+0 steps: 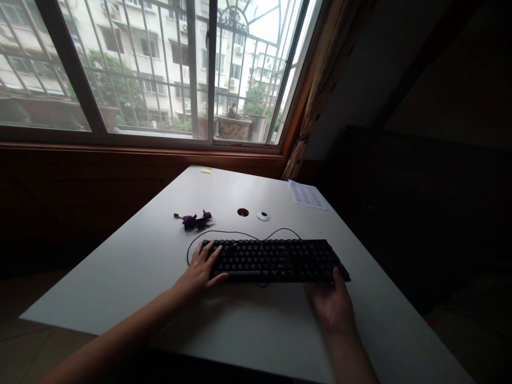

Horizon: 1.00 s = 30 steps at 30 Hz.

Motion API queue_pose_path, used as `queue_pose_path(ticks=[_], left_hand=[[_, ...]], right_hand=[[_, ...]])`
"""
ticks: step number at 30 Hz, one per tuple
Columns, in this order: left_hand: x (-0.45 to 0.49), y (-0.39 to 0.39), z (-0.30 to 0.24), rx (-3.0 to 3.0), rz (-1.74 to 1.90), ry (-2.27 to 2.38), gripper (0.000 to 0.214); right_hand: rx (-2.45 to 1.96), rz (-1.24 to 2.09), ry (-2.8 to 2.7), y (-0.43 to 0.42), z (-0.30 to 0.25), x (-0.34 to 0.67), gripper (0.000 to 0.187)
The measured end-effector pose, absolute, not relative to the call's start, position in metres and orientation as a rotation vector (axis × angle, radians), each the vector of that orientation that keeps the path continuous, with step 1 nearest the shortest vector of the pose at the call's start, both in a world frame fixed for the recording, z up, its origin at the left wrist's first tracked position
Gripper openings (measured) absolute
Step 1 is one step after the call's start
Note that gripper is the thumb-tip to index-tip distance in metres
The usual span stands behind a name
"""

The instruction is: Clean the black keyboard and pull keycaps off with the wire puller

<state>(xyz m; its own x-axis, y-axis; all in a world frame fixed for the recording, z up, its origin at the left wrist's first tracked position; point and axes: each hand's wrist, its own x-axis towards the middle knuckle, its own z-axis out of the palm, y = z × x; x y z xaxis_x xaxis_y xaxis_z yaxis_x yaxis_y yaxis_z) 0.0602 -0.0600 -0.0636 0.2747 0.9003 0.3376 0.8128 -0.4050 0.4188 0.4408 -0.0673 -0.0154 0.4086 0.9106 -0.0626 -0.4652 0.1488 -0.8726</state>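
Observation:
A black computer keyboard (276,260) lies across the middle of the white desk, its thin cable looping behind it and showing a little at its front edge. My left hand (203,268) is on the keyboard's left end, fingers spread over the keys and thumb along the front edge. At the right end, my right hand (333,303) grips the front corner, thumb on top and fingers underneath, partly hidden. Behind the keyboard's left side lies a small dark purple bundle (196,221) with a thin cord end; its kind is unclear.
The white desk (120,277) has a round cable hole (242,212) with a white cover (263,216) beside it. Printed papers (308,195) lie at the back right edge, a yellow sticky note (206,170) at the back left. Beyond stands a barred window (160,74).

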Motion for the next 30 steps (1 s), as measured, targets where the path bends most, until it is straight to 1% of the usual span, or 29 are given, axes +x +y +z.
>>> queue_pose_path(ticks=[3,5,9,14,17,22,25,30], left_hand=[[0.078,-0.06,-0.064,2.388,0.771,1.571,0.087],[0.089,-0.061,-0.063,2.409,0.771,1.546,0.091],[0.112,-0.063,-0.06,2.426,0.768,1.561,0.091],[0.138,-0.065,-0.054,2.415,0.737,1.539,0.091],[0.148,-0.064,-0.053,2.412,0.753,1.493,0.091],[0.148,-0.06,-0.053,2.408,0.872,1.347,0.082],[0.139,-0.062,-0.048,2.407,0.953,1.251,0.075],[0.115,-0.066,-0.04,2.41,0.969,1.188,0.063]], right_hand=[[-0.938,1.168,-0.522,-0.069,-0.015,0.417,0.043],[-0.918,1.188,-0.492,-0.071,-0.016,0.403,0.045],[-0.889,1.153,-0.441,-0.074,-0.018,0.387,0.059],[-0.876,1.124,-0.413,-0.074,-0.018,0.373,0.065],[-0.906,1.065,-0.345,-0.072,-0.019,0.367,0.065],[-0.941,0.982,-0.385,-0.067,-0.008,0.377,0.065],[-0.926,0.914,-0.445,-0.061,0.01,0.39,0.067],[-0.983,0.758,-0.557,-0.048,0.045,0.412,0.068]])
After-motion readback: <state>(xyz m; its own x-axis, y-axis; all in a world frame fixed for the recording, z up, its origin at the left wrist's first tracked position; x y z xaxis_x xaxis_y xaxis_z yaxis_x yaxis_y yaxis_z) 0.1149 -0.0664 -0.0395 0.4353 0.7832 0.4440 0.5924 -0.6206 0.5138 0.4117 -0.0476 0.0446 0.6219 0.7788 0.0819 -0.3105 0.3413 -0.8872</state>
